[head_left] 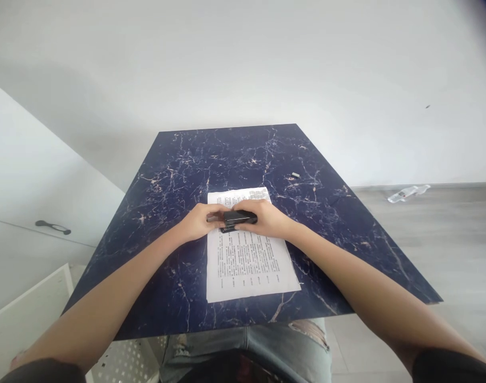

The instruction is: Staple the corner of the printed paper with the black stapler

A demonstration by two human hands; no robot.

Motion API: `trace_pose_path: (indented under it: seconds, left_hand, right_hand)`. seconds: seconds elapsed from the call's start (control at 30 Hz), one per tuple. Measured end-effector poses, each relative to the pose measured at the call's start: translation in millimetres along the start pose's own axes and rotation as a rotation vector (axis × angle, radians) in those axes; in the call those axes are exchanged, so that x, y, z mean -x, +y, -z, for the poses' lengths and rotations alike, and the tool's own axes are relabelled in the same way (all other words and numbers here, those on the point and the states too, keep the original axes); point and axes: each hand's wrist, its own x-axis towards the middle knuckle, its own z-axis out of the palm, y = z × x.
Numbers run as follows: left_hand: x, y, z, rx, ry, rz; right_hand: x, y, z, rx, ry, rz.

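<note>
Both hands are at a black stapler [238, 218] above the upper part of a printed sheet of paper [248, 266]. My right hand [262, 217] is closed around the stapler's right part, thumb on the near side and fingers over the far side. At its left end, my left hand [198, 221] grips it between thumb and fingers. The fingers partly cover the stapler, so its jaw is hard to make out. Several lines of small print run across the sheet, which lies flat under the hands.
The dark blue marbled table [179, 175] stands against a white wall. A small strip of what looks like staples [295, 175] lies toward its far right. Clear plastic packaging [407, 193] is on the floor at right. A white perforated basket [123, 361] sits below the table's left edge.
</note>
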Motion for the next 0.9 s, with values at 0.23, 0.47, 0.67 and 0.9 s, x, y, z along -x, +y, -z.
trace_pose_path:
  seconds: [0.23, 0.47, 0.67, 0.9]
  left_hand:
    - [4, -2, 24.9, -0.057, 0.320, 0.020]
    - [2, -5, 26.3, -0.243, 0.078, 0.117]
    - [3, -3, 28.8, -0.294, 0.001, 0.148]
    - [2, -6, 28.9, -0.302, 0.007, 0.128]
  right_hand:
    - [9, -4, 32, 0.202, -0.266, -0.088]
    - [49, 26, 115, -0.006, -0.526, -0.318]
    - [84, 55, 158, -0.148, -0.557, -0.489]
    - [99, 65, 168, -0.206, -0.444, -0.397]
